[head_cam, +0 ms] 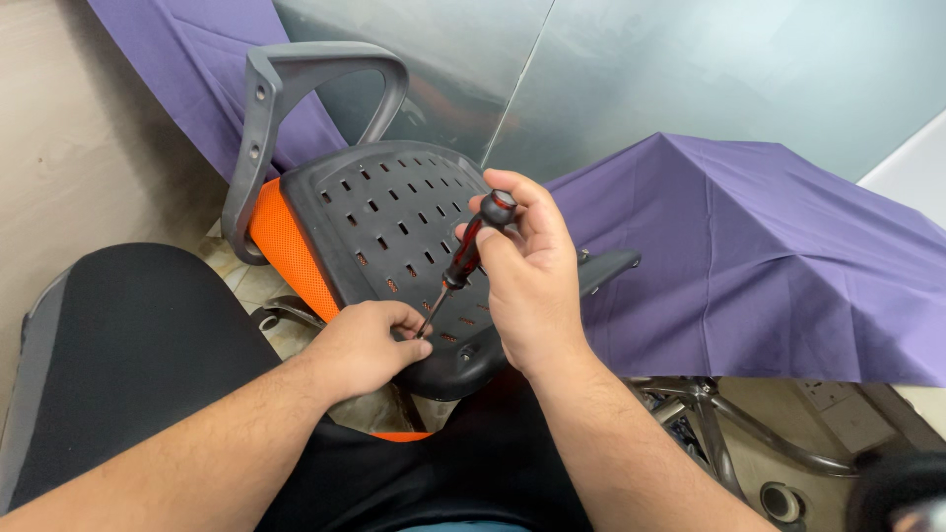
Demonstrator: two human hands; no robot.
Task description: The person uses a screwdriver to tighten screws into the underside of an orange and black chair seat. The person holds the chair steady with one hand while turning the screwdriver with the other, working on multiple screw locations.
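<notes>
An office chair seat lies tipped on its side, its black perforated plastic underside [394, 212] facing me and orange mesh cushion [286, 251] behind it. My right hand [527, 276] grips a screwdriver [471, 248] with a black and red handle, its tip pointing down at the seat's lower edge. My left hand [365, 345] rests on that edge with fingers pinched around the screwdriver tip. What the fingers pinch is hidden.
A grey armrest loop [296, 99] rises from the seat's left side. Purple cloth [759, 256] drapes over something on the right. A chrome chair base [729, 424] with a caster lies on the floor at lower right. A black cushion [128, 345] sits at left.
</notes>
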